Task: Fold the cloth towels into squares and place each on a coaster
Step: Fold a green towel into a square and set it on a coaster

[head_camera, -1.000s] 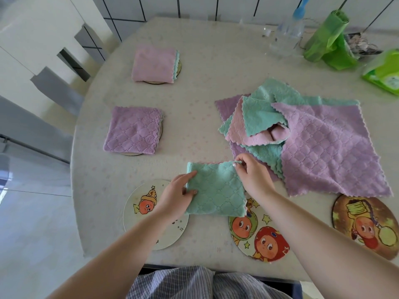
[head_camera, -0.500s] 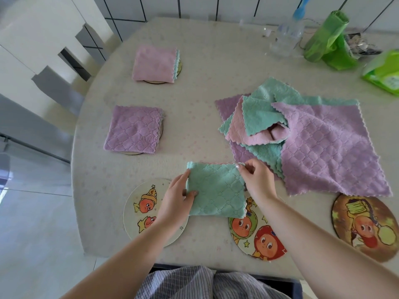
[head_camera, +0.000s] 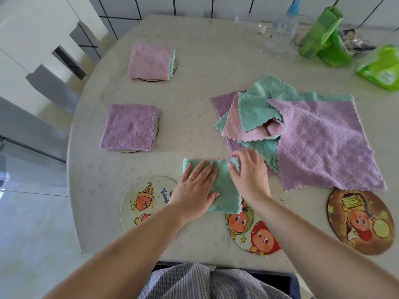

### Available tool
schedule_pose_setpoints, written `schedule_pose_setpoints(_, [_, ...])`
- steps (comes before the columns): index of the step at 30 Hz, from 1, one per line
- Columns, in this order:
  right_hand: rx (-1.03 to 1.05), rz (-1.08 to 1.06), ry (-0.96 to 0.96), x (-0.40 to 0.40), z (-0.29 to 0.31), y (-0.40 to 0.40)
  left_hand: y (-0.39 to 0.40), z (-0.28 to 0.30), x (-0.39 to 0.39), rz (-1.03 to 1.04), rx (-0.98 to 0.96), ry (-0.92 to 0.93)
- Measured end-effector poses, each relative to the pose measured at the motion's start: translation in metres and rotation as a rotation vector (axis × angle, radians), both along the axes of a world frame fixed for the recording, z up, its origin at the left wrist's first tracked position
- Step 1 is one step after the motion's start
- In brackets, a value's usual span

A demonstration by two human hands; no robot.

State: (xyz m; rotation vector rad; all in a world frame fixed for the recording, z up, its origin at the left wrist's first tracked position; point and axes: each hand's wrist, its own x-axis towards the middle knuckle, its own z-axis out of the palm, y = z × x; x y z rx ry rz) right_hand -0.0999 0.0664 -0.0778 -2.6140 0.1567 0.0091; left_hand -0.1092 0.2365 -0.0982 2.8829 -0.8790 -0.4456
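Note:
A folded green towel point(head_camera: 226, 190) lies near the table's front edge, between two cartoon coasters. My left hand point(head_camera: 195, 187) lies flat on it, fingers spread. My right hand point(head_camera: 250, 173) pinches the towel's far right corner. A white coaster point(head_camera: 143, 201) sits to the left and a second coaster point(head_camera: 252, 231) partly under the towel's near right corner. A third, brown coaster point(head_camera: 359, 221) is at the right. A folded purple towel point(head_camera: 129, 127) and a folded pink towel point(head_camera: 150, 61) each rest on a coaster at the left. A pile of unfolded towels point(head_camera: 313, 137) lies to the right.
At the far right stand a clear bottle point(head_camera: 280, 31), a green bag roll point(head_camera: 321, 33) and a green wipes pack point(head_camera: 382, 67). The round table point(head_camera: 205, 67) curves away at the left, where a white chair point(head_camera: 43, 61) stands.
My left hand has slid from the towel's left edge onto its top and now presses it flat. My right hand stays at the far right corner.

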Motion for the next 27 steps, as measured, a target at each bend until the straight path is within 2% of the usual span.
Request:
schedule_pose_setpoints(2, [-0.082,0.22,-0.012,-0.012,-0.005,0.009,0.0,-0.005,-0.001,0.017,0.013,-0.022])
schedule_pose_setpoints(4, [-0.191,0.345,0.076,-0.026,-0.019,0.016,0.001,-0.009,-0.001,0.051,0.013,-0.021])
schedule_pose_setpoints(8, [-0.392,0.338,0.167,-0.043,-0.037,0.004,0.008,-0.012,0.0,0.115,0.031,-0.029])
schedule_pose_setpoints(13, [-0.427,0.341,0.2,-0.044,-0.032,-0.014,0.026,-0.011,0.002,0.137,0.105,0.003])
schedule_pose_setpoints(16, [-0.365,0.316,0.226,-0.049,-0.025,-0.024,0.042,-0.012,-0.001,0.206,0.095,0.015])
schedule_pose_setpoints(20, [-0.103,0.221,0.123,-0.058,-0.01,-0.025,0.068,-0.009,-0.018,0.398,-0.206,-0.035])
schedule_pose_setpoints(24, [0.057,0.117,0.212,-0.06,-0.006,-0.011,0.059,-0.004,-0.025,0.478,-0.397,-0.046])
schedule_pose_setpoints(27, [0.123,0.053,0.278,-0.054,-0.002,-0.004,0.045,0.005,-0.02,0.513,-0.492,0.054])
